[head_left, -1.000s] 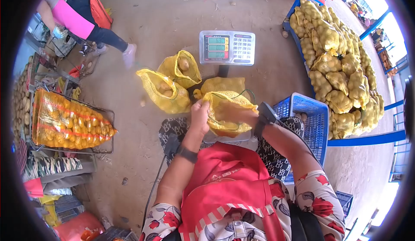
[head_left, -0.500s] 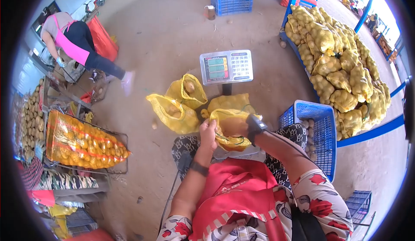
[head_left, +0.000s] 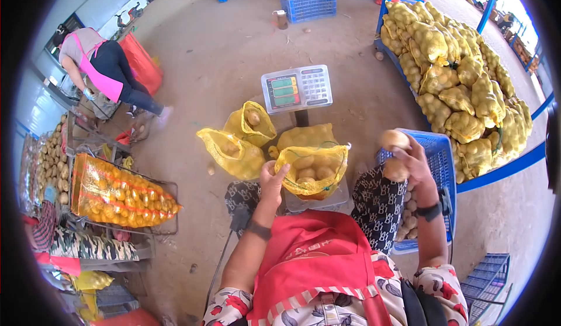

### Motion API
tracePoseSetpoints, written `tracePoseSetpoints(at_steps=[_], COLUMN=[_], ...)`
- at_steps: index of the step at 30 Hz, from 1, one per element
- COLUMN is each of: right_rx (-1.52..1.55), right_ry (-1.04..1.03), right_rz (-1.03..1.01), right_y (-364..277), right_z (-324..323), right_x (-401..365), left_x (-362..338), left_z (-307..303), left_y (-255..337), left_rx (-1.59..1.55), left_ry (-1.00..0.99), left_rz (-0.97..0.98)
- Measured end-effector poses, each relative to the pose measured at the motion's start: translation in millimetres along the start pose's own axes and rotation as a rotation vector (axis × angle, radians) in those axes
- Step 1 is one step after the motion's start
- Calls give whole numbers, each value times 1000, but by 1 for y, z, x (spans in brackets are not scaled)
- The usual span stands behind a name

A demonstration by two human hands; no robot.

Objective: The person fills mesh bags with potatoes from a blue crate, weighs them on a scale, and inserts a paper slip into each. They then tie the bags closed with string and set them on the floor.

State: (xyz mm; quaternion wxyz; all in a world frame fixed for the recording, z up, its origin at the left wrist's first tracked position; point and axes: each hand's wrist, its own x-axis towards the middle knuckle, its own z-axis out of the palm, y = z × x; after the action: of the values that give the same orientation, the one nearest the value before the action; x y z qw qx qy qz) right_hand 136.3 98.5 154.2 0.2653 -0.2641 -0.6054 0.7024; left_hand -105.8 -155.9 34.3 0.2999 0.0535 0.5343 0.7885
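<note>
My left hand (head_left: pixel 271 183) is closed on the left rim of a yellow mesh bag (head_left: pixel 312 190), which stands open with several potatoes (head_left: pixel 316 173) inside. The bag rests on the platform (head_left: pixel 343 196) of a scale. Out to the right, my right hand (head_left: pixel 416 161) grips two potatoes (head_left: pixel 395 170), one above the other, beside the blue crate (head_left: pixel 445 209). More potatoes (head_left: pixel 407 223) lie in that crate, partly hidden by my arm and knee. Behind the open bag is another filled mesh bag (head_left: pixel 307 136). The scale's display (head_left: pixel 297 89) faces me; its digits are unreadable.
Two open yellow bags (head_left: pixel 236 159) with potatoes stand left of the scale. Filled bags (head_left: pixel 461 92) are piled on a blue rack at right. A long orange-striped net bag (head_left: pixel 123 191) lies at left. A person in a pink apron (head_left: pixel 102 71) bends over at far left.
My right hand has come out of the mesh bag and moved right, beside the crate, with two potatoes in it. My left hand stays on the bag's rim, slightly further left.
</note>
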Motion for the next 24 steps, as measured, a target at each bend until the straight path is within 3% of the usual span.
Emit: tracePoseSetpoints(at_steps=[1,3,4,5,9,12,14,16,17,18,19,22,23,24], right_rx=[-31,136,280,194,35,-184,-781,-1149,-949,-734,-488,-653,-501,-616], right_ry=[155,236,255,351,495,613,699,675,588,499,406,-107,-349,-548], right_rz=[73,147,224,285,387,329,217,370,128,-106,-144,-275,-330,-378], right_y=[9,50,72,89,210,251,240,194,168,136,80,8,2,3], right_z=[-23,-81,-106,-121,-192,-209,-195,-181,-168,-145,-91,22,62,98], right_x=[-11,-32,-44,-57,-108,-128,-133,-94,-73,-49,-31,5,11,17], left_x=[-4,-13,-20,-26,-42,-51,-51,-49,-50,-48,-47,-59,-61,-62], left_z=[0,5,9,12,27,30,30,24,24,20,14,16,16,16], left_y=[-1,2,8,11,2,0,-3,-14,-14,-25,-36,-34,-35,-36], left_rx=[111,221,266,310,362,375,290,126,80,37,-4,-77,-86,-106], left_ry=[59,119,136,154,73,80,85,57,45,24,0,-33,-30,-23], left_rz=[64,127,24,-80,-157,-188,-198,-214,-266,-194,-116,-81,-88,-76])
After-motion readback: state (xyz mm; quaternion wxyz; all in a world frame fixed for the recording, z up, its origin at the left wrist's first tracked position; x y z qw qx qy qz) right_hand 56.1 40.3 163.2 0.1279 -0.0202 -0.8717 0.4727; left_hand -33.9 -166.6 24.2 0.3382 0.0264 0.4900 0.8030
